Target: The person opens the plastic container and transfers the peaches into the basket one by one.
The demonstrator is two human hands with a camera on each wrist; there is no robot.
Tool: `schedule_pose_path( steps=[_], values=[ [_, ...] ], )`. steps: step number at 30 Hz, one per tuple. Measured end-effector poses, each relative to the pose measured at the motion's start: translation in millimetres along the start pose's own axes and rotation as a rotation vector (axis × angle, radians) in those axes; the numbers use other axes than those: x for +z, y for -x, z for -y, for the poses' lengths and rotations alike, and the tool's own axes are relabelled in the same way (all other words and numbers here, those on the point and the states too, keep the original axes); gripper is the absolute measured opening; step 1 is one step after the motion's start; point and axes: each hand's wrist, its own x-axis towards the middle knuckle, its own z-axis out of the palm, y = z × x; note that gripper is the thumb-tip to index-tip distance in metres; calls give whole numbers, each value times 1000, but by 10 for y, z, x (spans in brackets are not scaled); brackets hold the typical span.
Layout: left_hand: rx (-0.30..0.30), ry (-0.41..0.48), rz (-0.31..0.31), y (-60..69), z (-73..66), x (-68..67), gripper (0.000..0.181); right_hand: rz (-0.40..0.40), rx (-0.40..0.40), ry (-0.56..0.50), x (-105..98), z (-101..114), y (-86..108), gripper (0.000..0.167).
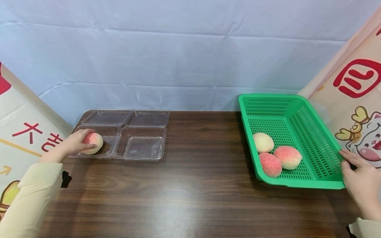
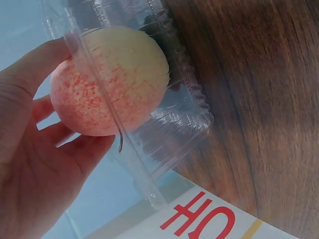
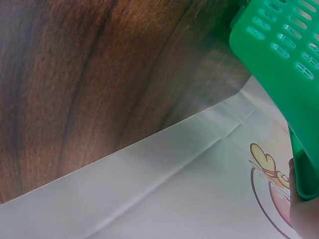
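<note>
My left hand [image 1: 75, 142] holds a pink-and-cream peach [image 1: 93, 143] in the left one of two clear plastic clamshell boxes. In the left wrist view, thumb and fingers curl round the peach [image 2: 112, 82] at the box rim [image 2: 107, 94]. Beside it, the right clear box [image 1: 143, 143] has nothing in it, and both lids lean back toward the wall. At the far right, my right hand [image 1: 360, 177] grips the rim of a green plastic basket [image 1: 309, 155] by its near right corner. Only a little of that hand shows in the right wrist view.
Inside the basket, a pale peach [image 1: 263, 142], a red peach [image 1: 270, 164] and a pink-yellow peach [image 1: 288, 157] lie along its left side. Brown wood tabletop [image 1: 196, 185] spans between boxes and basket. Pale cloth [image 1: 190, 59] hangs behind, with printed sheets at both sides.
</note>
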Motion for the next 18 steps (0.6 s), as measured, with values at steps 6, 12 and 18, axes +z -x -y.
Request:
schedule_pose_path(
  steps=[6, 12, 18],
  values=[
    [-39, 16, 39, -21, 12, 41, 70, -3, -4, 23, -5, -9, -3, 37],
    [-70, 43, 62, -49, -6, 73, 77, -33, -10, 19, 17, -15, 12, 36],
    [-93, 50, 66, -87, -25, 85, 83, -59, -32, 14, 20, -6, 22, 35]
  ],
)
